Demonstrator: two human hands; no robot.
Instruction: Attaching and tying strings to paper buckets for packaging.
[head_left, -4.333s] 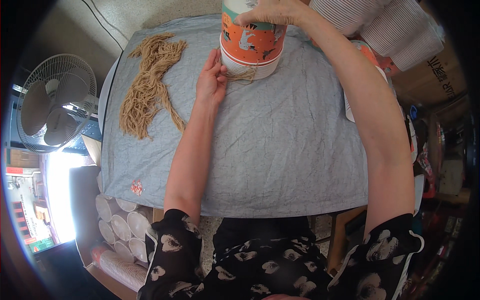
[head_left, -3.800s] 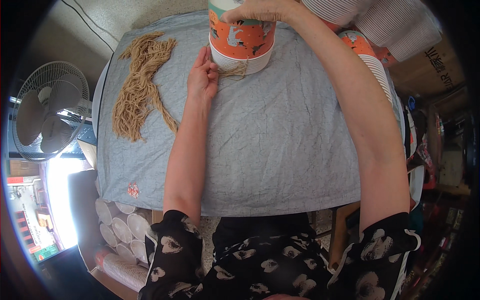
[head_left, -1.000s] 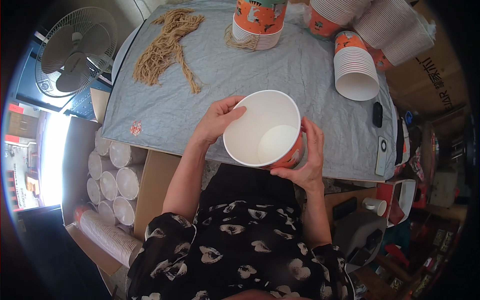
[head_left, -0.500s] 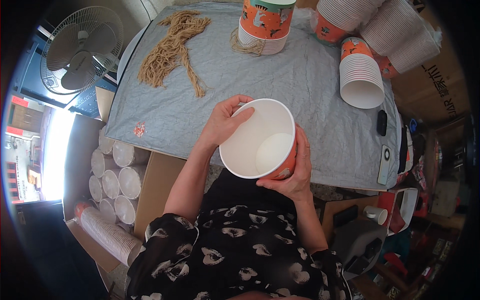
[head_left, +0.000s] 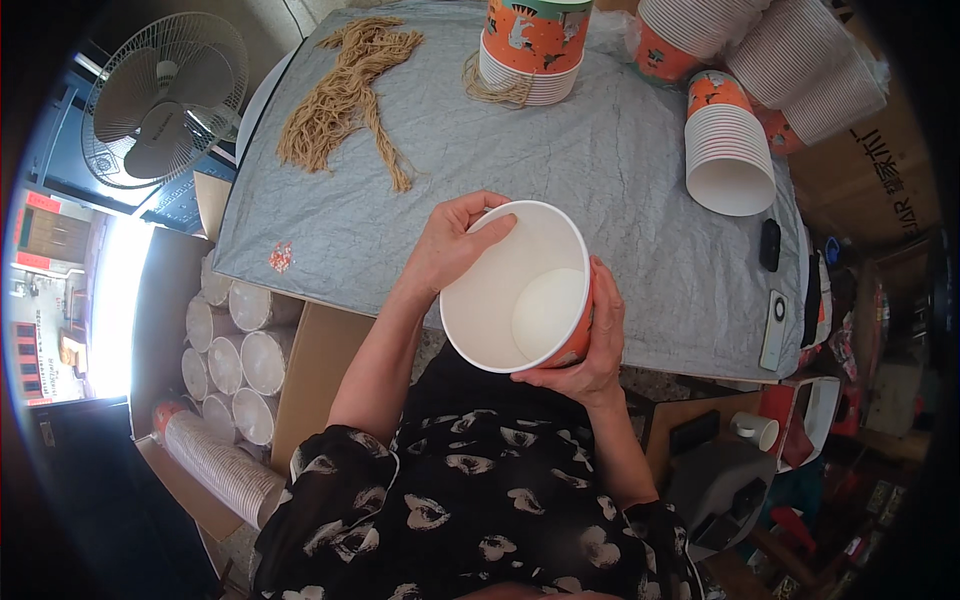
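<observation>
Between my two hands is a large orange paper bucket [head_left: 480, 305], tilted so its plain white inside faces me; nothing shows inside it. My left hand [head_left: 455, 240] grips the far left rim, thumb inside and fingers outside. Against the bucket's right side, my right hand [head_left: 595, 345] is wrapped round the printed wall, with its thumb underneath near the base of the rim. Beyond my hands, a bundle of tan twine strands [head_left: 345, 90] lies on the grey-covered table [head_left: 440, 130]. An upright stack of orange printed buckets [head_left: 530, 60] stands at the far middle, a loop of twine beside it.
More nested paper buckets [head_left: 730, 160] lie at the right, with wrapped stacks [head_left: 800, 60] behind. A black object [head_left: 769, 245] and a phone-like slab [head_left: 774, 330] rest near the right edge. At left stand a carton of wrapped bucket stacks [head_left: 265, 360] and a fan [head_left: 165, 100].
The bucket's near rim has dipped slightly toward me, tilting its opening a little. Both hands keep their hold; the view has shifted slightly.
</observation>
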